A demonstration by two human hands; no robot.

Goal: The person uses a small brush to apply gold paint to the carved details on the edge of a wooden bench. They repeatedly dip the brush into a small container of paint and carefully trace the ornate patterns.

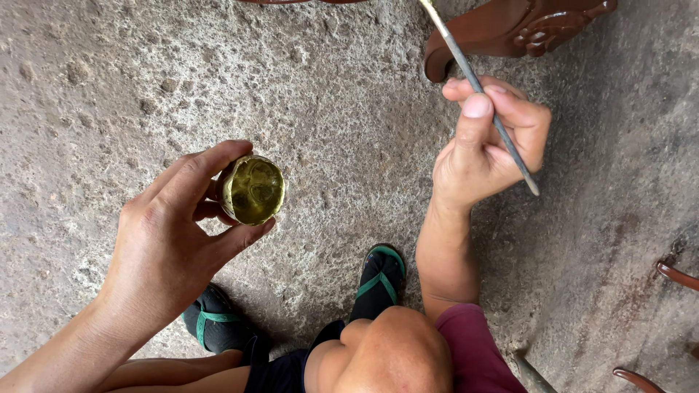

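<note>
My left hand (171,240) holds a small round cup (253,190) of shiny gold-coloured liquid, gripped between thumb and fingers, its mouth facing up. My right hand (488,142) grips a thin grey brush handle (477,87) like a pen; the handle runs up and left out of the top of the view, so its tip is hidden. The two hands are apart, with the cup to the left of the brush. A carved reddish-brown wooden furniture piece (517,29) lies just above my right hand.
Rough grey concrete floor (328,87) fills the view. Below are my bent knees (393,349) and feet in black sandals with green straps (378,280). Curved reddish wooden parts (673,275) show at the right edge.
</note>
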